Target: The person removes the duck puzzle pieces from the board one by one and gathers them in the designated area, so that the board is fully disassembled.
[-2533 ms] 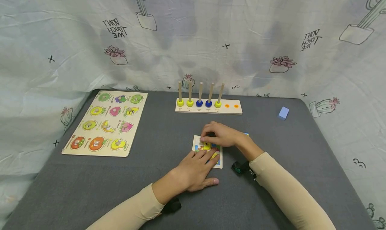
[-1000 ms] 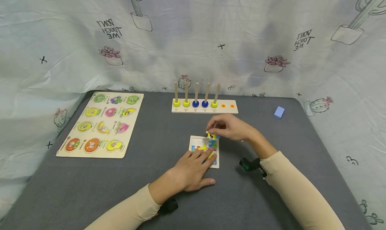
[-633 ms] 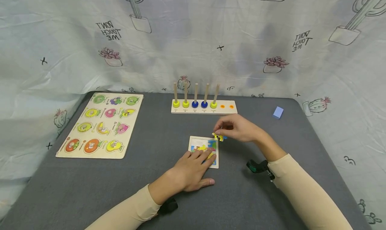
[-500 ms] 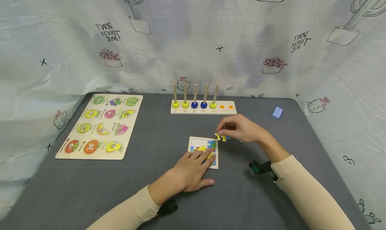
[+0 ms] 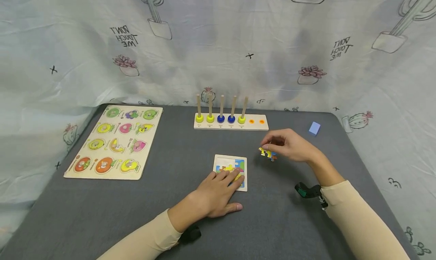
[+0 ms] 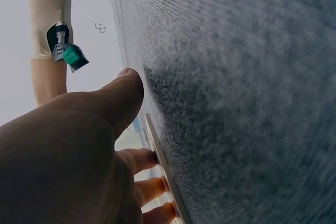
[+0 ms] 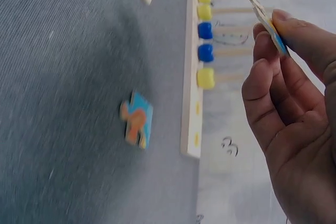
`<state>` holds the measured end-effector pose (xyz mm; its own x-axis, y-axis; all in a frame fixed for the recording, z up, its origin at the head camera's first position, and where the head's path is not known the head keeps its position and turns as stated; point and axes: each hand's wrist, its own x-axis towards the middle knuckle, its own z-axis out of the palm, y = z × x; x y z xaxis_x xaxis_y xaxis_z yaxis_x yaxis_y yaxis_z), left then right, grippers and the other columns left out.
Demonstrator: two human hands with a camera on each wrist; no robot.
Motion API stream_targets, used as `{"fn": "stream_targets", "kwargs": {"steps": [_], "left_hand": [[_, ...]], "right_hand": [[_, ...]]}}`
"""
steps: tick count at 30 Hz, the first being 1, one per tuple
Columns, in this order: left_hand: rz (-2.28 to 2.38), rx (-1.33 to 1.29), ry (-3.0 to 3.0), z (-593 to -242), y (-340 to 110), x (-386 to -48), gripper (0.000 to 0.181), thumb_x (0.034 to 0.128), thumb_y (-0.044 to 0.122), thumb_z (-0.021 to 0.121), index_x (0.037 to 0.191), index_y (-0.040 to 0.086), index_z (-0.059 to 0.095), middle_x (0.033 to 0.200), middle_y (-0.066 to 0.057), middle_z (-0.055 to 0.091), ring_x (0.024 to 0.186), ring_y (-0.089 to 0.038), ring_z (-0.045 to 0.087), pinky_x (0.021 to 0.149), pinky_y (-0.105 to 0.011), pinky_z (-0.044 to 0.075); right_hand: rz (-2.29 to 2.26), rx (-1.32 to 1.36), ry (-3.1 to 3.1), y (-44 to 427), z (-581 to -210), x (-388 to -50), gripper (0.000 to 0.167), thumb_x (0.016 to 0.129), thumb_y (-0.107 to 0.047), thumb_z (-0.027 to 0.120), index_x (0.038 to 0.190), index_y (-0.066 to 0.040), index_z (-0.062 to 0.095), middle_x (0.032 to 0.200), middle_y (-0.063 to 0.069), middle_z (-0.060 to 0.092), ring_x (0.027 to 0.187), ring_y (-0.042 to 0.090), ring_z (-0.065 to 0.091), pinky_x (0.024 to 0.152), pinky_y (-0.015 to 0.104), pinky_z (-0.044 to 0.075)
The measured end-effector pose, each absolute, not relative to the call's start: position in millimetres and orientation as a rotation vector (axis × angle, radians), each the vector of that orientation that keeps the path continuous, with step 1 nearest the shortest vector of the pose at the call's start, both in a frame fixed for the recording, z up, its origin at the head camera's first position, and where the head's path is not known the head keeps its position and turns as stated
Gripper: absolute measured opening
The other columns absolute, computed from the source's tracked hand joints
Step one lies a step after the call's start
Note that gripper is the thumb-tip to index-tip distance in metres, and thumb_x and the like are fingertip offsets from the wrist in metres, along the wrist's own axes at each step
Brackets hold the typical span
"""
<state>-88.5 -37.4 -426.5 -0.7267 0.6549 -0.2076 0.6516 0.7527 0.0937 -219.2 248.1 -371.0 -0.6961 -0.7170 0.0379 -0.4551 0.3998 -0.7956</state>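
Observation:
My left hand (image 5: 218, 195) lies with fingers stretched out over the small wooden jigsaw puzzle (image 5: 229, 161), covering its lower part. The uncovered upper part of its frame shows a pale gap beside colourful pieces. In the left wrist view the fingertips touch the puzzle's edge (image 6: 170, 179), and the thumb stands apart. To the right of the puzzle, my right hand (image 5: 289, 144) pinches a yellow jigsaw piece (image 5: 264, 151) between thumb and fingers, above the table. A loose blue and orange jigsaw piece (image 7: 137, 120) lies on the table below that hand.
A wooden peg board (image 5: 231, 126) with yellow and blue rings stands at the back. The fruit puzzle board (image 5: 136, 172) lies at the left. A light blue block (image 5: 315, 128) sits at the back right, before a patterned cloth backdrop (image 5: 204, 44).
My right hand has lifted the yellow jigsaw piece off the puzzle and carried it right, above the loose piece. My left hand stays on the puzzle.

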Motion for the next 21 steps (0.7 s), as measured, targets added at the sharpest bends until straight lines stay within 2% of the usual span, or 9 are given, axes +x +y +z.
{"fn": "stream_targets", "kwargs": {"steps": [5,10,21], "left_hand": [[0.019,1.016,2.706,-421,-37,-89,0.084,0.0989,0.073,0.040,0.166,0.025,0.022,0.173,0.001,0.016,0.151,-0.025,0.032,0.114,-0.049,0.036],[0.004,1.009,2.681,-415,-36,-88,0.082,0.1000,0.071,0.040,0.166,0.024,0.023,0.173,0.002,0.016,0.151,-0.024,0.031,0.115,-0.047,0.035],[-0.022,1.013,2.694,-416,-37,-88,0.082,0.1004,0.070,0.040,0.166,0.024,0.022,0.173,0.002,0.016,0.151,-0.023,0.032,0.114,-0.047,0.036]], "right_hand": [[-1.174,-0.983,2.413,263,-376,-220,0.010,0.100,-0.012,0.068,0.107,-0.014,0.074,0.096,-0.001,0.073,0.077,0.027,0.064,0.069,0.028,0.052],[-1.168,-0.959,2.458,278,-385,-220,0.012,0.100,-0.011,0.068,0.108,-0.016,0.075,0.096,-0.001,0.072,0.074,0.017,0.061,0.067,0.027,0.051],[-1.170,-0.890,2.515,303,-404,-222,0.011,0.100,-0.011,0.068,0.108,-0.013,0.075,0.096,0.002,0.073,0.077,0.018,0.064,0.068,0.027,0.051]]}}
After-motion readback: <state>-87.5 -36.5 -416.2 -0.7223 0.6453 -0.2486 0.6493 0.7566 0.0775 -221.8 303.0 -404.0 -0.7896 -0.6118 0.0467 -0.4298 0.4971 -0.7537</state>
